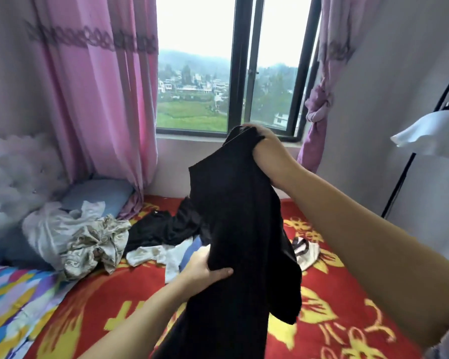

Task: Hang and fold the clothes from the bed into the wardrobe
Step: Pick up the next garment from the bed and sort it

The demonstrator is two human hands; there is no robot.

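Currently the black garment (233, 229) hangs above the bed (335, 294), its top bunched in the right hand (263, 143), its side pinched by the left hand (205, 268). Slack cloth may slip, dropping onto the clothes pile (88, 239).

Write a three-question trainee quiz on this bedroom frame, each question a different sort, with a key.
1. True or false: both hands grip the black garment.
2. Which hand holds it higher? A) right hand B) left hand
3. Fill in: the crumpled white and patterned clothes lie on the ____.

Key: 1 true. 2 A. 3 bed.
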